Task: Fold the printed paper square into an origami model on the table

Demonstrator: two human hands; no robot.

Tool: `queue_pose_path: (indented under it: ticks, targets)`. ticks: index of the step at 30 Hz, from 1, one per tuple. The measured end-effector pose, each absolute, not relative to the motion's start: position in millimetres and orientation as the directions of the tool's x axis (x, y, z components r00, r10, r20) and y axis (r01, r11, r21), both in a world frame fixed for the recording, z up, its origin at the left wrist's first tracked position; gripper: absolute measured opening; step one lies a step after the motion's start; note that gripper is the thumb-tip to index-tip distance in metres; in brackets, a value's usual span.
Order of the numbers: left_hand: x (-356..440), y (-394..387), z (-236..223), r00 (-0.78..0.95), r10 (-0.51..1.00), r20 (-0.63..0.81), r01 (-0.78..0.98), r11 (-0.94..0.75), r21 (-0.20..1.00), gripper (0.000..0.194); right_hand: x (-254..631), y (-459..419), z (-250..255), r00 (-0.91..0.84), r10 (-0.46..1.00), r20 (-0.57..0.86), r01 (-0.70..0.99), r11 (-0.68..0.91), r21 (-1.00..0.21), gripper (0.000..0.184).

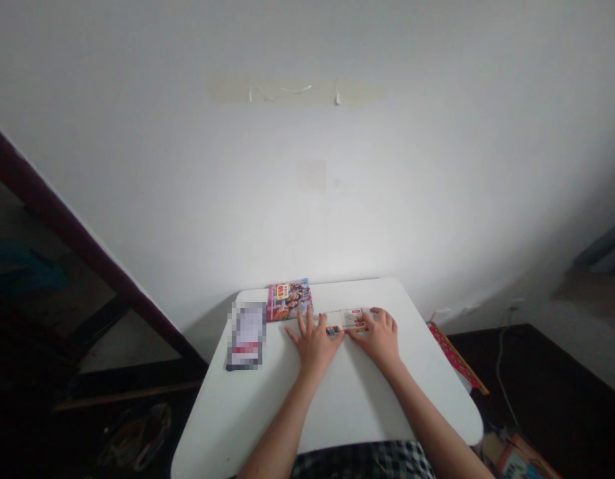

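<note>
A small printed paper [353, 318], white with red and orange print, lies flat on the white table [267, 412]. Over its left end rests my left hand [311, 340], fingers spread and palm down. My right hand [379, 336] lies on the right end, its fingers stretched out and bent a little over the paper. Both thumbs nearly meet at the near edge. Part of the paper is hidden under my hands. Just beyond my left fingertips is a colourful leaflet [288, 299] with a picture of people on it.
A phone-like device [247, 334] with a blurred screen lies at the table's left. The table's back edge meets a pale wall [307, 226] bearing old tape marks. Beyond the right edge hangs something red-patterned [454, 356], and a cable [501, 372] runs down the wall.
</note>
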State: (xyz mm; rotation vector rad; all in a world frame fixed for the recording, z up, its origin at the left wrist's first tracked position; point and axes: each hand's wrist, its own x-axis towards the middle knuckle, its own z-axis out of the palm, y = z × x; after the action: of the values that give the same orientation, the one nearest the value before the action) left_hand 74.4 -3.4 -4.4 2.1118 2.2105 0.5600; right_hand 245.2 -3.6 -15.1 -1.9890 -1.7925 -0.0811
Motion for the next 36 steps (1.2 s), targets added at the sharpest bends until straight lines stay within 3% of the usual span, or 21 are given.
queue_pose_path:
  ticks: [14,36]
  targets:
    - [78.1,1.1,-0.4,-0.114,0.986,0.119,0.950,0.073,0.304,0.060,245.6,0.2,-22.1,0.152,0.934,0.323,0.953,-0.051,-0.300,0.052]
    - [72.2,0.1,-1.2,-0.150,0.977,0.149,0.933,0.090,0.348,0.058,245.7,1.7,-20.3,0.170,0.928,0.331,0.940,-0.052,-0.338,0.050]
